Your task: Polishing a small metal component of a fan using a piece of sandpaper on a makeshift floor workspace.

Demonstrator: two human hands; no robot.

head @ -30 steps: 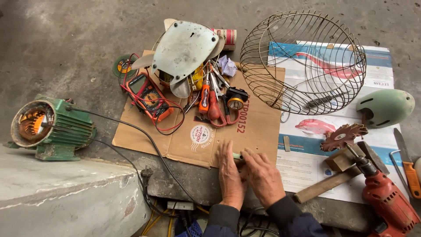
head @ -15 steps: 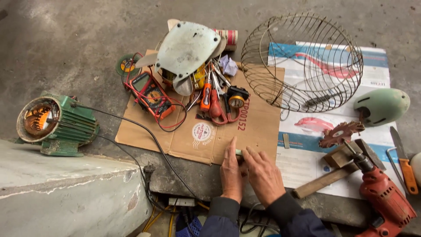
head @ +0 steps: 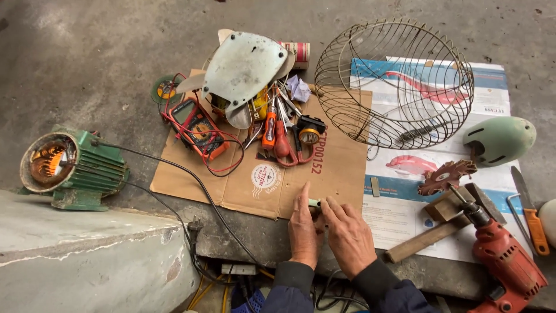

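Centrally: left hand (head: 305,227) and right hand (head: 349,235), both pinching one small green-tipped part (head: 314,203), braced on cardboard sheet (head: 278,185) for steadiness.

Two bare hands rest close together, palms down, at the lower centre. The left hand (head: 305,230) points its fingers forward. The right hand (head: 349,236) angles inward, fingertips meeting the left's; dark sleeves cover both wrists.

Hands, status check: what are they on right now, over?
Left hand and right hand together, pinching a small pale-green part at the cardboard sheet edge. Nothing between them. Red drill off right.
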